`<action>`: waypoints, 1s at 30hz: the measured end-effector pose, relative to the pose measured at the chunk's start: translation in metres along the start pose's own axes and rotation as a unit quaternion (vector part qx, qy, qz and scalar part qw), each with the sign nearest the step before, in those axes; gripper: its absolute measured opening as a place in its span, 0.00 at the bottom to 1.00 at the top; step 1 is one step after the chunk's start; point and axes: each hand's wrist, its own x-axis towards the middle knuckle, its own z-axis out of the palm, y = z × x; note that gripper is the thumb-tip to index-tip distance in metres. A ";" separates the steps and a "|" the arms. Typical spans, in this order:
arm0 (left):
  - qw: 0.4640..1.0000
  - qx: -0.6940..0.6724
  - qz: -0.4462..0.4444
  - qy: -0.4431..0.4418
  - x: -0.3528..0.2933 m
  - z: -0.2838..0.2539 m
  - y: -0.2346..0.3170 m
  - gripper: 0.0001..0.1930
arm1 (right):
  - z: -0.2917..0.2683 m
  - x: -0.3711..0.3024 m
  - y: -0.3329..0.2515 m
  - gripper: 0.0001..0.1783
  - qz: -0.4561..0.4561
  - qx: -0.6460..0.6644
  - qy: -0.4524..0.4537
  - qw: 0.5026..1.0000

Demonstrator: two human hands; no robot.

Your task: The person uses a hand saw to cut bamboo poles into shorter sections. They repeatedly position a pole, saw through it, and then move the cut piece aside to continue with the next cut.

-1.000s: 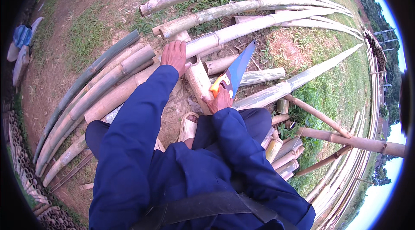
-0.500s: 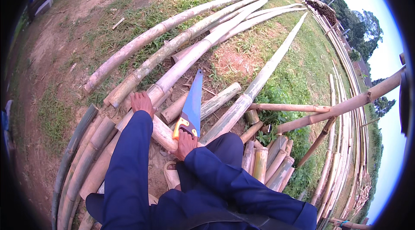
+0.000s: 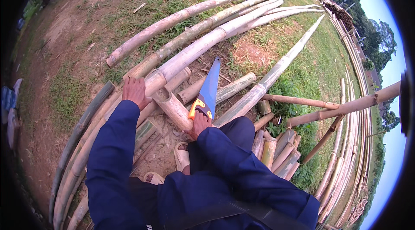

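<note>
No lettering, numbers or signs can be read anywhere here.

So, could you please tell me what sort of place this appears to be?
It looks like an outdoor bamboo-working yard, most likely: long bamboo poles stretch over grass and bare soil, short bamboo pieces lie in a cluster, and the right hand grips a handsaw.

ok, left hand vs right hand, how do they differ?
The left hand lies over a long bamboo pole; the right hand grips a saw. The left hand is farther out; the right hand is nearer the body. Both are bare, with dark blue sleeves.
</note>
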 end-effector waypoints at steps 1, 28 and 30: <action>1.000 0.003 0.002 0.009 -0.026 -0.002 -0.023 0.33 | 0.003 0.000 0.002 0.65 -0.003 -0.001 0.012 1.000; 0.989 -0.067 -0.135 -0.003 -0.125 0.033 -0.107 0.40 | 0.004 0.005 -0.004 0.56 -0.044 -0.003 0.059 0.997; 0.988 -0.075 -0.126 -0.049 -0.079 0.041 -0.051 0.47 | 0.004 0.003 -0.003 0.55 -0.048 0.008 0.058 0.997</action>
